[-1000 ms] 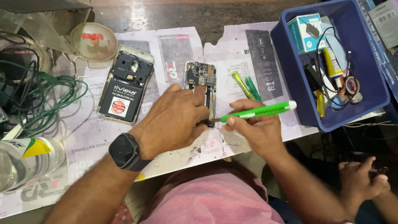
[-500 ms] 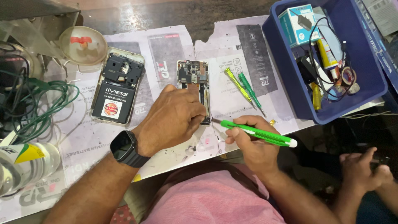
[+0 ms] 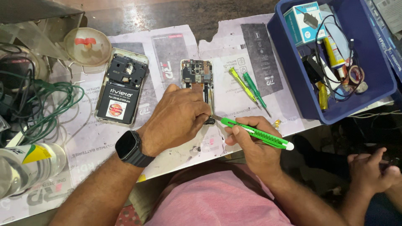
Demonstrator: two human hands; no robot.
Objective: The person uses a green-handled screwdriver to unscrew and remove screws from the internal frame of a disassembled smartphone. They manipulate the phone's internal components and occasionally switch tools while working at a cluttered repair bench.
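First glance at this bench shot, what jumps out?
Dead centre, the left hand presses down on an opened phone with its board bare, while the right hand brings the tip of a bright green utility knife to the phone's lower end. Left of that lies a second open phone showing a black battery. At upper right, a blue bin holds cables and small tools.

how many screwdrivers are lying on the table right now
2: a yellow-green screwdriver and a darker green screwdriver, side by side just right of the opened phone. Others may hide in the blue bin.
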